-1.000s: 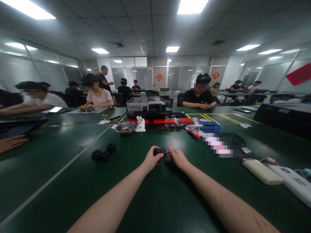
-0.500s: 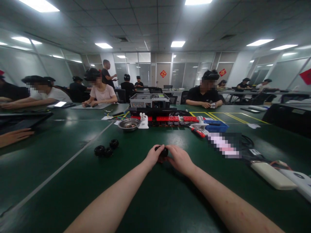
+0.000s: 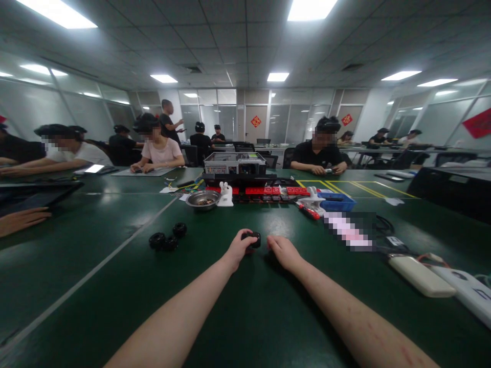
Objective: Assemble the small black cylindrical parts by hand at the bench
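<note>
My left hand (image 3: 239, 249) is closed around a small black wheel (image 3: 253, 239), its thumb lying over the near side. The wheel is held just above the green table, and part of it is hidden by my fingers. A short gap to the right of it, my right hand (image 3: 283, 250) has its fingers curled and pressed together. Whether something small is between those fingertips I cannot make out. Further left, several similar chunky black wheels (image 3: 170, 241) lie grouped on the table.
Beyond my hands stand a metal bowl (image 3: 203, 200) with small parts, a white rabbit-shaped holder (image 3: 225, 195) and an opened metal case (image 3: 235, 163). Rightward lie red-handled pliers (image 3: 309, 212), a blue tray (image 3: 337, 202) and a cream power bank (image 3: 422, 275). A co-worker's hand (image 3: 25, 220) rests at left.
My right hand has come off the black wheel and moved slightly right, its fingers curled. My left hand still holds the wheel, now turned a little. The view has tilted slightly.
</note>
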